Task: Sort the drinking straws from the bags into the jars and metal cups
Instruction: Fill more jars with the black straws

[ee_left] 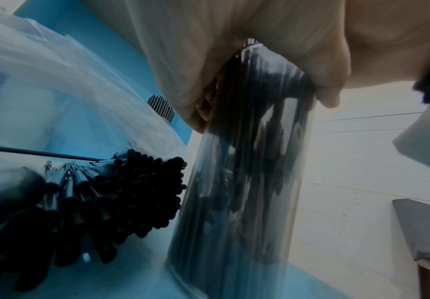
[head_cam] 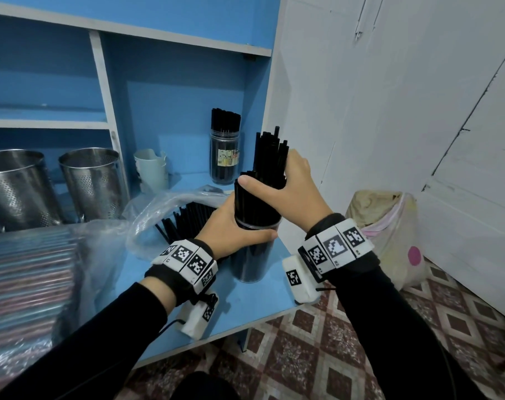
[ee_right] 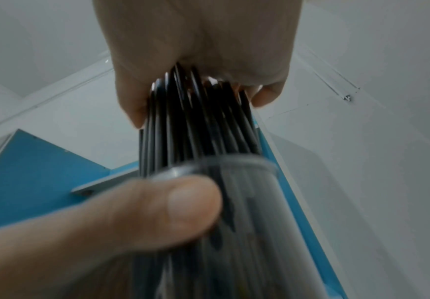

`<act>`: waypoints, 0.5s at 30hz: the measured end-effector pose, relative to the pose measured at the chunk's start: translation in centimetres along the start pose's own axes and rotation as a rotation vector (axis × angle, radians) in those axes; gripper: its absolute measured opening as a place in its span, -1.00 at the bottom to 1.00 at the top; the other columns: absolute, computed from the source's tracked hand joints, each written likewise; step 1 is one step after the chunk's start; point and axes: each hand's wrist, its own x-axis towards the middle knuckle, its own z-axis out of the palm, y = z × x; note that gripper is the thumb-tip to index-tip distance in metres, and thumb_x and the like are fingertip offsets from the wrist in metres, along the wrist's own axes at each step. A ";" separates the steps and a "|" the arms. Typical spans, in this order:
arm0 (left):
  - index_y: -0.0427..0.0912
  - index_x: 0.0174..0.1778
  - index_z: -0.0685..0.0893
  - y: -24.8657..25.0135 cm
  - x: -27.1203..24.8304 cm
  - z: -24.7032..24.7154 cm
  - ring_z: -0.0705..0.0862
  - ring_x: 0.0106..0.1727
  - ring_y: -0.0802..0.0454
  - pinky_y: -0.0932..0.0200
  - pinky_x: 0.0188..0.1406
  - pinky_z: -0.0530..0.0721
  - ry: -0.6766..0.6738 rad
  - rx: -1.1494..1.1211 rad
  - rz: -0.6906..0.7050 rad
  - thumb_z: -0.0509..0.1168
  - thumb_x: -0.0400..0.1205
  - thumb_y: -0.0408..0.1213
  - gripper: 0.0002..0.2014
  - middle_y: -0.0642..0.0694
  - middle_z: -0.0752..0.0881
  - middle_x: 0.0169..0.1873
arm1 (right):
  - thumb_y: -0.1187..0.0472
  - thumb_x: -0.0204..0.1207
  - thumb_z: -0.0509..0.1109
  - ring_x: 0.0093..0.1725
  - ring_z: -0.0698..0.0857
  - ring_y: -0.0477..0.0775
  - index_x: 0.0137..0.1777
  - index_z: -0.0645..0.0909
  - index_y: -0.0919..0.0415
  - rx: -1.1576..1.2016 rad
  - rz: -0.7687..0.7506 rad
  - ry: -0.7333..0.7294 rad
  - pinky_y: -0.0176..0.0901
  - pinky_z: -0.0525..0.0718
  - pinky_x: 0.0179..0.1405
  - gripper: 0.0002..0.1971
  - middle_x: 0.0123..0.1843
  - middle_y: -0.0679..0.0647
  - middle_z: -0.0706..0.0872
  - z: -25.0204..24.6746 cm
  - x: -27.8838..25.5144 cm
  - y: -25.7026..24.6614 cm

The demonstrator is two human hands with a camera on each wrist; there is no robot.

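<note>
Black straws (head_cam: 270,163) stand bunched in a clear jar (head_cam: 252,255) at the front right corner of the blue desk (head_cam: 254,301); the right hand (head_cam: 296,187) curls its fingers and thumb around the bundle above the rim, probably to keep the uneven straws gathered and steer them down together; the left hand (head_cam: 231,229) wraps the jar just under its rim, seemingly to steady it upright against that push; in the left wrist view the jar (ee_left: 236,182) shows dark straws packed down its length, so it looks nearly full; a clear plastic bag (head_cam: 161,215) with more black straws (head_cam: 184,220) lies just left of the jar, its mouth towards it, handy for the next handful; a second filled jar (head_cam: 225,157) stands at the back of the desk against the shelf wall, and two perforated metal cups (head_cam: 92,180) wait at the back left; a bag of coloured straws (head_cam: 29,284) covers the left front; the jar sits close to the desk's right edge, with only the drop to the tiled floor (head_cam: 346,342) beyond, so a sideways shove could tip it off; room to move is upwards and towards the person.
</note>
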 end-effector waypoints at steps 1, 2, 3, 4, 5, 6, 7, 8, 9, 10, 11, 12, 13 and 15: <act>0.15 0.39 0.50 0.0 0.0 0.0 0.65 0.23 0.37 0.22 0.22 0.63 0.003 0.000 0.000 0.69 0.20 0.05 -0.17 0.24 0.72 0.18 | -0.17 0.37 0.54 0.28 0.49 0.00 0.20 0.50 0.00 0.049 -0.035 0.027 0.07 0.53 0.34 -0.50 0.14 -0.12 0.56 -0.4 -0.1 -0.2; 0.14 0.40 0.50 0.0 0.0 0.0 0.65 0.25 0.34 0.19 0.25 0.63 0.007 -0.002 -0.002 0.70 0.19 0.05 -0.15 0.23 0.72 0.20 | -0.12 0.40 0.55 0.34 0.50 -0.04 0.34 0.47 0.02 0.097 -0.079 0.056 -0.01 0.52 0.38 -0.44 0.26 -0.10 0.56 -0.9 -0.2 -0.5; 0.12 0.41 0.49 -0.1 0.0 0.0 0.65 0.26 0.32 0.16 0.28 0.63 0.010 -0.001 -0.004 0.70 0.19 0.04 -0.14 0.22 0.71 0.21 | -0.06 0.45 0.54 0.39 0.50 -0.07 0.45 0.43 0.04 0.128 -0.136 0.085 -0.11 0.50 0.42 -0.39 0.36 -0.07 0.53 -1.4 -0.2 -0.7; 0.11 0.41 0.49 -0.1 0.0 0.0 0.65 0.27 0.31 0.15 0.30 0.63 0.012 0.003 -0.005 0.70 0.19 0.04 -0.14 0.22 0.71 0.21 | 0.01 0.50 0.51 0.44 0.48 -0.09 0.52 0.40 0.08 0.127 -0.203 0.110 -0.19 0.47 0.45 -0.38 0.44 -0.04 0.50 -1.9 -0.2 -1.0; 0.11 0.41 0.49 -0.1 0.0 0.0 0.64 0.27 0.31 0.15 0.30 0.62 0.014 0.010 -0.006 0.70 0.19 0.04 -0.14 0.24 0.70 0.21 | 0.09 0.55 0.48 0.47 0.46 -0.09 0.55 0.41 0.12 0.097 -0.273 0.125 -0.23 0.44 0.48 -0.41 0.47 0.00 0.50 -2.3 -0.1 -1.3; 0.11 0.40 0.49 -0.1 0.0 0.0 0.64 0.26 0.33 0.16 0.30 0.62 0.016 0.013 -0.005 0.70 0.19 0.05 -0.14 0.25 0.70 0.20 | 0.16 0.58 0.44 0.48 0.47 -0.08 0.52 0.46 0.18 0.053 -0.335 0.131 -0.27 0.41 0.50 -0.48 0.47 0.03 0.53 -2.5 0.0 -1.5; 0.11 0.40 0.49 0.0 0.0 0.0 0.64 0.26 0.34 0.17 0.29 0.62 0.017 0.014 -0.005 0.70 0.19 0.04 -0.15 0.25 0.70 0.20 | 0.22 0.60 0.42 0.47 0.49 -0.08 0.48 0.53 0.23 0.011 -0.381 0.135 -0.32 0.39 0.50 -0.55 0.45 0.07 0.57 -2.5 0.1 -1.7; 0.11 0.40 0.50 -0.1 0.0 0.0 0.64 0.25 0.34 0.17 0.30 0.62 0.020 0.012 -0.006 0.70 0.20 0.04 -0.15 0.25 0.70 0.20 | 0.27 0.60 0.40 0.44 0.53 -0.06 0.42 0.58 0.27 -0.017 -0.413 0.142 -0.36 0.38 0.49 -0.61 0.42 0.10 0.61 -2.4 0.0 -1.8; 0.11 0.40 0.50 -0.1 0.0 0.0 0.64 0.25 0.35 0.17 0.30 0.62 0.023 0.012 -0.007 0.70 0.19 0.04 -0.15 0.26 0.70 0.19 | 0.31 0.61 0.39 0.41 0.56 -0.04 0.39 0.61 0.31 -0.032 -0.434 0.155 -0.37 0.39 0.48 -0.65 0.38 0.12 0.64 -2.2 -0.2 -1.9; 0.11 0.39 0.50 -0.1 -0.1 0.0 0.64 0.24 0.36 0.17 0.30 0.62 0.026 0.011 -0.006 0.70 0.19 0.04 -0.16 0.26 0.70 0.19 | 0.34 0.61 0.38 0.39 0.59 -0.01 0.37 0.62 0.33 -0.040 -0.448 0.172 -0.36 0.41 0.47 -0.66 0.36 0.14 0.66 -1.9 -0.4 -1.8; 0.11 0.38 0.51 -0.1 -0.1 0.1 0.65 0.24 0.36 0.16 0.30 0.63 0.030 0.010 -0.005 0.70 0.19 0.04 -0.16 0.25 0.71 0.18 | 0.37 0.61 0.37 0.38 0.60 0.02 0.36 0.62 0.36 -0.045 -0.457 0.191 -0.35 0.43 0.46 -0.67 0.34 0.15 0.67 -1.7 -0.7 -1.6; 0.10 0.37 0.51 -0.1 -0.1 0.1 0.65 0.23 0.35 0.13 0.31 0.64 0.033 0.009 -0.002 0.70 0.19 0.04 -0.17 0.24 0.71 0.18 | 0.39 0.60 0.36 0.37 0.61 0.03 0.36 0.62 0.37 -0.049 -0.463 0.208 -0.34 0.44 0.46 -0.67 0.33 0.17 0.67 -1.4 -1.0 -1.5; 0.09 0.37 0.52 -0.1 -0.1 0.1 0.66 0.23 0.33 0.10 0.32 0.64 0.033 0.008 0.000 0.70 0.18 0.04 -0.17 0.22 0.72 0.18 | 0.40 0.61 0.35 0.36 0.61 0.03 0.36 0.62 0.37 -0.054 -0.463 0.220 -0.34 0.45 0.45 -0.67 0.33 0.17 0.68 -1.2 -1.3 -1.3; 0.07 0.37 0.52 0.0 -0.1 0.1 0.67 0.25 0.28 0.04 0.33 0.65 0.029 0.008 0.002 0.70 0.19 0.04 -0.17 0.19 0.72 0.19 | 0.41 0.61 0.35 0.36 0.61 0.02 0.36 0.62 0.37 -0.062 -0.453 0.237 -0.34 0.45 0.45 -0.68 0.33 0.17 0.68 -0.9 -1.8 -1.0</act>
